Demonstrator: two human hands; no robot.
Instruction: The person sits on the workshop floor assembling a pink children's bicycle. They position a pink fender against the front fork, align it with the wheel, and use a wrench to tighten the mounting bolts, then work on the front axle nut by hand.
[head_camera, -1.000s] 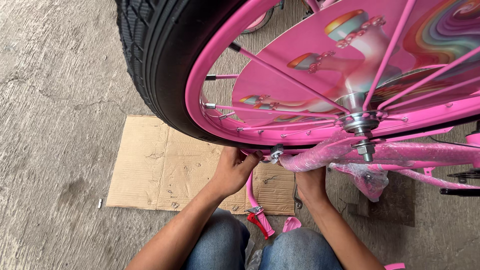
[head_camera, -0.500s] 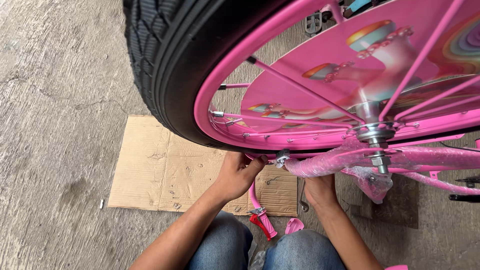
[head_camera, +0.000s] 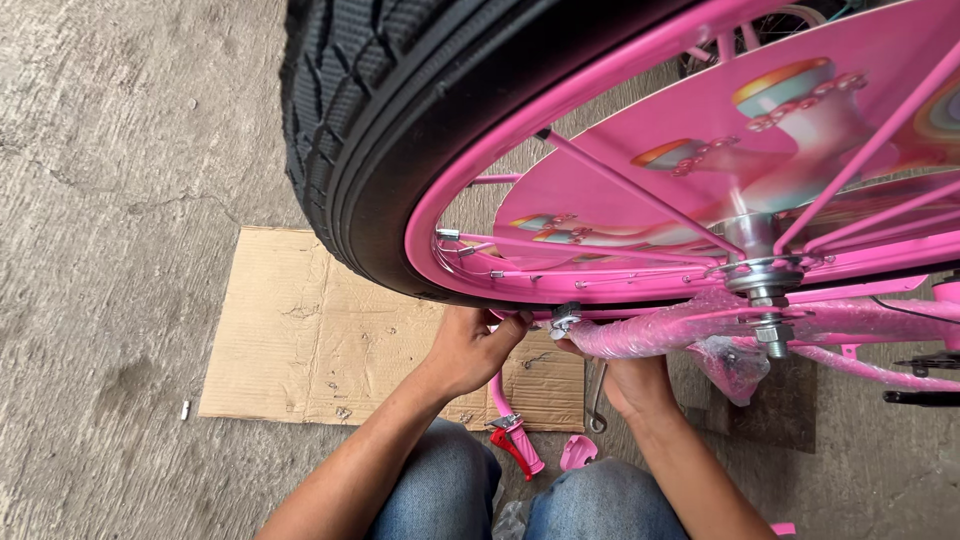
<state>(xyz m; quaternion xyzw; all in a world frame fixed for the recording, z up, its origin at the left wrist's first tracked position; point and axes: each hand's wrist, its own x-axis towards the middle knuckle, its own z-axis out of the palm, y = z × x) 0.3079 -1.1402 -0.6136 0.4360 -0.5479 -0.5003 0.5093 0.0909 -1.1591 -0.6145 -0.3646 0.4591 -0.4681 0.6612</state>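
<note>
A pink bicycle wheel (head_camera: 560, 130) with a black knobbly tyre (head_camera: 350, 130) fills the upper view, its spokes and a pink printed disc showing. My left hand (head_camera: 475, 345) reaches up under the rim, fingers at a small metal fitting (head_camera: 563, 320) on the end of the pink wrapped frame tube (head_camera: 680, 330). My right hand (head_camera: 632, 378) cups the same tube end from below. The silver axle nuts (head_camera: 768, 300) sit to the right. Fingertips of both hands are partly hidden by the rim and tube.
A flat piece of brown cardboard (head_camera: 310, 330) lies on the rough concrete floor (head_camera: 110, 200). On it lie a spanner (head_camera: 597, 395), a red and pink part (head_camera: 520, 445) and a pink cap (head_camera: 578, 452). My knees in blue jeans (head_camera: 440, 490) are at the bottom.
The view has shifted so the wheel and my hands sit further right and slightly lower in the view. Both hands stay at the same fitting under the rim.
</note>
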